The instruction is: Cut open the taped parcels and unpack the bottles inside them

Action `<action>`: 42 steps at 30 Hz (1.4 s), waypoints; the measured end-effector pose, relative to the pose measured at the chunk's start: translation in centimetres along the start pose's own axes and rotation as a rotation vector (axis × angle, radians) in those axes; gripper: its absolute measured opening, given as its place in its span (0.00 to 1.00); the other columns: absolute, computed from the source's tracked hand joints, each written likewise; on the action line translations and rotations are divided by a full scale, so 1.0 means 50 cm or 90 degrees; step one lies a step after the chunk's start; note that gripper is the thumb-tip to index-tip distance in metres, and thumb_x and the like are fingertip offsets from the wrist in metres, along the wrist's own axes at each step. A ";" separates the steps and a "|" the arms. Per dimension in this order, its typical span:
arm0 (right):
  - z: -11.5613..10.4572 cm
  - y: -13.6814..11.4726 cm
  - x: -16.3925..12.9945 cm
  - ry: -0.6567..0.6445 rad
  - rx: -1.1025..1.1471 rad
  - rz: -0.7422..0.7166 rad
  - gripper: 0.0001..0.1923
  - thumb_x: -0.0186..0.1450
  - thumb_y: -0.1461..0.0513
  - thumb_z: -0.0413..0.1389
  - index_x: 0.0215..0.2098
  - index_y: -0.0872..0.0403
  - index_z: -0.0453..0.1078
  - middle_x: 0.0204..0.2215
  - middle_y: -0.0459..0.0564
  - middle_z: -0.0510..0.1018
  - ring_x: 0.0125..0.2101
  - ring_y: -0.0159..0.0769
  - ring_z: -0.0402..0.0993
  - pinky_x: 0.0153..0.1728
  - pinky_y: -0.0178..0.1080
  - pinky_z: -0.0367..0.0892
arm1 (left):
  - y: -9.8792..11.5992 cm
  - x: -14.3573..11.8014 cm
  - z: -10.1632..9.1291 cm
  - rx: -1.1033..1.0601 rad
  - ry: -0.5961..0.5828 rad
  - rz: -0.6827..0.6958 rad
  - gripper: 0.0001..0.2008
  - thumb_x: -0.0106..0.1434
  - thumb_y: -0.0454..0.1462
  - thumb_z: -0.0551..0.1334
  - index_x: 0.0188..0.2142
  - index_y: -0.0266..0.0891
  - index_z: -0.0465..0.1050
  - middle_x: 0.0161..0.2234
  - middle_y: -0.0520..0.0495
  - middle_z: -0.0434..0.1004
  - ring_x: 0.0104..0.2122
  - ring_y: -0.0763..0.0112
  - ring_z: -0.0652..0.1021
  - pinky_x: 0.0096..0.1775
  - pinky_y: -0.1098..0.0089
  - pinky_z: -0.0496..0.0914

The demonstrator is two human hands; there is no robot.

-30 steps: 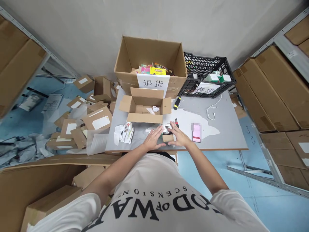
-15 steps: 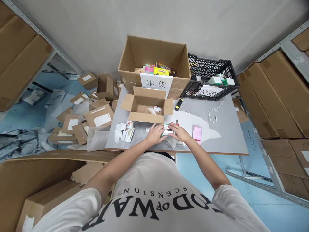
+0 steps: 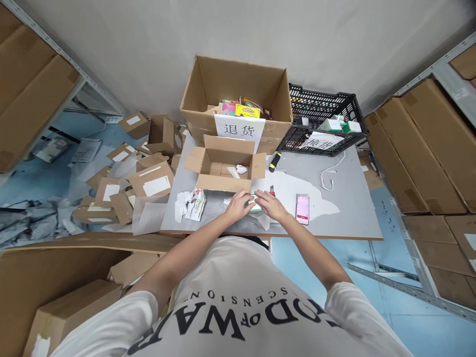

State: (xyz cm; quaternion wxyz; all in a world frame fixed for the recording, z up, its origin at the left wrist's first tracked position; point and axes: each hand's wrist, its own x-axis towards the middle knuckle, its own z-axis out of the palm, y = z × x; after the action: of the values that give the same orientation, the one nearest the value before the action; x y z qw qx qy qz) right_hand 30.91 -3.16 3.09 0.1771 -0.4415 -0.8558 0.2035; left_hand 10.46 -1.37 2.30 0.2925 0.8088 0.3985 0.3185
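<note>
Head view — left hand [image 3: 240, 206] and right hand [image 3: 270, 205] meet, fingers curled on a small white-green packet [image 3: 256, 206], forearms angled inward over the table [image 3: 345, 208].

A white paper sign [image 3: 240, 131] on the front of the big cardboard box [image 3: 208, 84] reads "退货". A second white sign [image 3: 322, 143] hangs on the black crate [image 3: 345, 106]; its characters are too tilted to read surely. The person's white shirt [image 3: 238, 317] bears upside-down lettering, partly "SCENSION"
</note>
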 end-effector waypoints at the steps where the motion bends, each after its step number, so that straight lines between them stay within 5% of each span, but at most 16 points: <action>1: -0.005 0.001 0.000 -0.025 0.003 -0.016 0.16 0.70 0.58 0.44 0.50 0.52 0.68 0.59 0.55 0.65 0.62 0.40 0.56 0.59 0.51 0.56 | 0.000 -0.001 0.000 0.004 0.002 0.004 0.11 0.62 0.41 0.59 0.41 0.40 0.74 0.46 0.42 0.72 0.48 0.62 0.74 0.51 0.60 0.68; 6: -0.036 0.004 0.009 -0.127 -0.060 -0.040 0.28 0.58 0.47 0.59 0.51 0.56 0.66 0.64 0.64 0.54 0.64 0.56 0.46 0.57 0.62 0.51 | 0.000 -0.007 -0.013 0.048 -0.039 0.034 0.13 0.63 0.41 0.58 0.44 0.39 0.73 0.50 0.40 0.73 0.50 0.61 0.73 0.54 0.56 0.65; 15: -0.039 0.002 0.036 -0.160 -0.068 -0.044 0.20 0.59 0.55 0.60 0.47 0.54 0.69 0.52 0.60 0.66 0.51 0.48 0.63 0.48 0.49 0.65 | -0.007 -0.039 -0.053 0.142 -0.009 0.026 0.14 0.63 0.43 0.57 0.44 0.39 0.73 0.53 0.38 0.71 0.56 0.58 0.68 0.59 0.52 0.57; 20: -0.081 0.012 0.035 -0.127 -0.046 -0.036 0.19 0.56 0.57 0.62 0.45 0.54 0.70 0.51 0.61 0.68 0.49 0.49 0.65 0.47 0.49 0.65 | -0.036 -0.047 -0.084 0.284 0.041 -0.079 0.20 0.64 0.44 0.54 0.51 0.37 0.69 0.58 0.34 0.65 0.62 0.51 0.59 0.60 0.45 0.49; 26: -0.252 0.028 0.031 0.023 -0.026 0.018 0.18 0.56 0.55 0.61 0.43 0.54 0.71 0.48 0.60 0.72 0.49 0.47 0.69 0.48 0.47 0.66 | -0.077 -0.056 -0.073 0.363 0.025 -0.189 0.27 0.64 0.45 0.52 0.59 0.33 0.61 0.62 0.30 0.57 0.64 0.45 0.53 0.58 0.38 0.45; 32: -0.469 0.076 0.041 0.199 -0.099 0.097 0.19 0.53 0.51 0.62 0.38 0.53 0.71 0.44 0.55 0.75 0.40 0.44 0.74 0.34 0.41 0.70 | -0.086 -0.063 -0.053 0.372 0.020 -0.204 0.27 0.65 0.45 0.51 0.59 0.33 0.61 0.62 0.31 0.57 0.63 0.46 0.54 0.58 0.38 0.45; 38: -0.667 0.193 0.108 0.442 -0.256 0.256 0.21 0.53 0.50 0.61 0.40 0.53 0.68 0.36 0.50 0.75 0.34 0.41 0.72 0.34 0.42 0.68 | -0.091 -0.062 -0.050 0.379 0.033 -0.200 0.26 0.65 0.44 0.52 0.58 0.33 0.62 0.62 0.31 0.57 0.63 0.46 0.56 0.58 0.39 0.45; 42: -0.739 0.309 0.186 0.502 -0.348 0.385 0.21 0.53 0.50 0.60 0.40 0.53 0.67 0.35 0.54 0.73 0.40 0.48 0.70 0.41 0.48 0.65 | -0.097 -0.059 -0.048 0.384 0.043 -0.200 0.25 0.65 0.44 0.52 0.57 0.34 0.64 0.62 0.31 0.58 0.63 0.46 0.56 0.58 0.39 0.46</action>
State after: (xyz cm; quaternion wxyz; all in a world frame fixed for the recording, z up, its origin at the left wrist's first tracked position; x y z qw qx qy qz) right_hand 54.18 19.78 28.01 0.2967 -0.7392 -0.5819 -0.1639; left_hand 5.06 -0.82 -0.54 0.0725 0.7767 0.6039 0.1638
